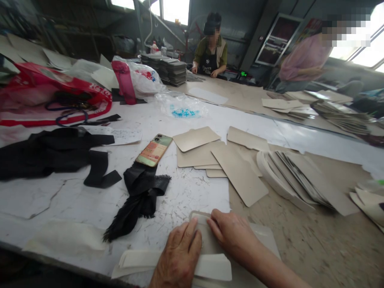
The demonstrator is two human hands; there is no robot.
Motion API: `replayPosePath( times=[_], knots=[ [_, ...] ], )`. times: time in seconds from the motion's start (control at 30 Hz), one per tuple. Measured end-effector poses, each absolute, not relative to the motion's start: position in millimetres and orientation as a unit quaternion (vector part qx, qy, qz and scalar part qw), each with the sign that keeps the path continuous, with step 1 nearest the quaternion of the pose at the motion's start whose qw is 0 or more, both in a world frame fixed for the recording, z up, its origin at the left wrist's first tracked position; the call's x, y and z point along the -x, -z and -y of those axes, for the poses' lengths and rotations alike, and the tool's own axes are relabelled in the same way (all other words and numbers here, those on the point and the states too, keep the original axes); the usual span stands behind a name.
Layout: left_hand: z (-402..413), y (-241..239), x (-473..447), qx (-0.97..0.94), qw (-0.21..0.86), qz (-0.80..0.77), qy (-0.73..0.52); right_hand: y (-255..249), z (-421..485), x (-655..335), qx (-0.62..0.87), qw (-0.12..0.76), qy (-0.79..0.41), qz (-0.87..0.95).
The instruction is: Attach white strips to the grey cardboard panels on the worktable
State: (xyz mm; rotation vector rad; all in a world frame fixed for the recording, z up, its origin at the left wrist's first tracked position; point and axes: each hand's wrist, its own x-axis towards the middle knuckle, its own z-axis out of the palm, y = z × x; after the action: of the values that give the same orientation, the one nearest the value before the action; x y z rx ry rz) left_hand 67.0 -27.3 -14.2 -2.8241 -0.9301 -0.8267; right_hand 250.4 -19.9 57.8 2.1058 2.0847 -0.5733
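My left hand point(180, 252) lies over a stack of off-white strips point(214, 266) at the table's front edge, its fingers stretched out towards the upper left corner of a greyish-beige panel point(265, 236). Along that panel's far edge runs a pale strip point(201, 218). My right hand point(229, 230) is closed, its fingertips curled down at the right end of the pale strip. Both hands are close together, and my right forearm crosses the panel. Whatever lies beneath my palms is hidden.
Loose beige panels point(240, 172) and a fanned stack point(300, 180) lie ahead. A phone point(154, 150) and black fabric strips point(141, 196) are left of centre. Plastic bags point(57, 96) lie far left. One person point(211, 48) works across the table, another point(303, 60) at right.
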Motion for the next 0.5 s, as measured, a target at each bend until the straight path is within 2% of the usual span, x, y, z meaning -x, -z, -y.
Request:
replayPosePath(
  times=[0.5],
  knots=[
    [22.1,18.5,-65.3,0.923,0.064,0.271,0.266,-57.4,17.8,-242.2,-0.702,0.068,0.177,-0.687]
  ],
)
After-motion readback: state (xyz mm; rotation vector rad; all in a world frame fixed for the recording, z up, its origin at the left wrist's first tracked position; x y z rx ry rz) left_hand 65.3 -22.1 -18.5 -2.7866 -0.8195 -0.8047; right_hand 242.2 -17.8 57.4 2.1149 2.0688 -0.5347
